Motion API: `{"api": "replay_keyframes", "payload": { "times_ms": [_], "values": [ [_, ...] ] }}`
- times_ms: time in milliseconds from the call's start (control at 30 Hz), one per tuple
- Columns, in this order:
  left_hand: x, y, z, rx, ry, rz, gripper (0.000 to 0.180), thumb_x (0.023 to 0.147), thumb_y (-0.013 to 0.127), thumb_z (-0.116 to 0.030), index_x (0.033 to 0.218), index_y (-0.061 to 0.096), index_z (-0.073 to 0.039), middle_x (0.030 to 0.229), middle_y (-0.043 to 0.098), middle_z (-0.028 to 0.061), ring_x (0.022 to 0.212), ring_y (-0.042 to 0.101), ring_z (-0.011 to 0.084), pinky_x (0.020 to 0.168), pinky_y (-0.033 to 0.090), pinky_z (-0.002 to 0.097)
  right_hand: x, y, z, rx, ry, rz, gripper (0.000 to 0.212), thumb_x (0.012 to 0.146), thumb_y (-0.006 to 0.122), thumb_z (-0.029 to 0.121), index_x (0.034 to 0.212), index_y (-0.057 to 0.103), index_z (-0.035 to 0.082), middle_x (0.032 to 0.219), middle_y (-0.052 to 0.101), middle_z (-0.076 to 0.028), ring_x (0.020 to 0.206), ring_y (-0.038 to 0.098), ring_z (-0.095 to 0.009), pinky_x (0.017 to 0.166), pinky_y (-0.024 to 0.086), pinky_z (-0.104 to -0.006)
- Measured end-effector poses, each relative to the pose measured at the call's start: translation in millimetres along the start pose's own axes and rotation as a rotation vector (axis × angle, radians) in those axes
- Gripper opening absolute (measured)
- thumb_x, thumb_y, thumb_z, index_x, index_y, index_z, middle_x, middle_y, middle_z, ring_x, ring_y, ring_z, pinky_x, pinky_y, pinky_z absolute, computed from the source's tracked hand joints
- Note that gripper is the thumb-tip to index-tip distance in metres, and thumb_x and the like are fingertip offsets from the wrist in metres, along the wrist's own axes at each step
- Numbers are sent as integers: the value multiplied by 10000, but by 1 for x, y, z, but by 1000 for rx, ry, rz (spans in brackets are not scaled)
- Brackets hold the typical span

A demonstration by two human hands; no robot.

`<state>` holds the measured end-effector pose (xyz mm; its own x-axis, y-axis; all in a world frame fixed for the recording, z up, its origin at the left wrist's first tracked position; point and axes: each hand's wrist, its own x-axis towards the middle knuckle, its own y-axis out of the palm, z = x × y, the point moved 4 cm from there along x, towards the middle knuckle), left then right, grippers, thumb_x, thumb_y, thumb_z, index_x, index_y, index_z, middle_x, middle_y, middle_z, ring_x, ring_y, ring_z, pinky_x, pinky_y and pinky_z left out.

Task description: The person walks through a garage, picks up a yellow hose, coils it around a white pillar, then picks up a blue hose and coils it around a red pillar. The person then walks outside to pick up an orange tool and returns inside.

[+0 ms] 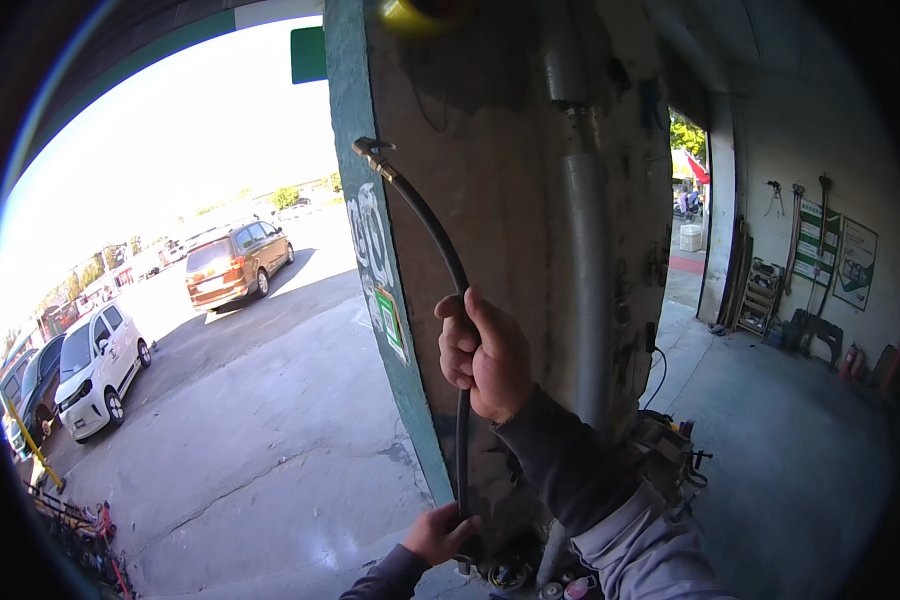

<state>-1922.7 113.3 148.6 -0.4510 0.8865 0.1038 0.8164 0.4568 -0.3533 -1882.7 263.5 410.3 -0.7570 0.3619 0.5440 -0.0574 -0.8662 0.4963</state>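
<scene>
A black rubber hose [433, 222] with a brass-coloured metal fitting [374, 160] at its upper end runs upright in front of a stained pillar. My right hand [485, 357] is closed around the hose at about its middle. Lower down, my left hand [438, 534] grips the same hose near the pillar's foot. Above my right hand the hose curves up and to the left, its fitting lying over the pillar's green-painted edge [395, 300]. Below my left hand the hose's course is hidden.
A grey pipe [588, 260] runs down the pillar. Tools and parts [510, 575] clutter its foot. Outside at left stand a white car [100, 365] and a brown van [235, 262]. At right, a small rack [758, 295] stands by the wall under posters [855, 262].
</scene>
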Motion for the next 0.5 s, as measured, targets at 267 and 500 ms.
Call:
{"api": "replay_keyframes", "payload": {
  "times_ms": [267, 500],
  "values": [
    [51, -44, -39, 244, 90, 42, 320, 990, 598, -316, 1024, 668, -6, 862, 712, 109, 785, 665, 193, 734, 523, 351, 73, -32, 21, 20, -83, -120, 371, 1057, 438, 413, 989, 571, 73, 614, 327, 72, 474, 284, -58, 448, 281, -250],
    [78, -30, -2, 343, 94, -54, 322, 965, 596, -321, 996, 635, -2, 872, 681, 226, 845, 677, 398, 728, 519, 423, 52, -72, 7, -1189, -118, -177, 390, 972, 630, 384, 979, 680, -2, 828, 695, -67, 750, 646, -152, 707, 518, -292]
  ]
}}
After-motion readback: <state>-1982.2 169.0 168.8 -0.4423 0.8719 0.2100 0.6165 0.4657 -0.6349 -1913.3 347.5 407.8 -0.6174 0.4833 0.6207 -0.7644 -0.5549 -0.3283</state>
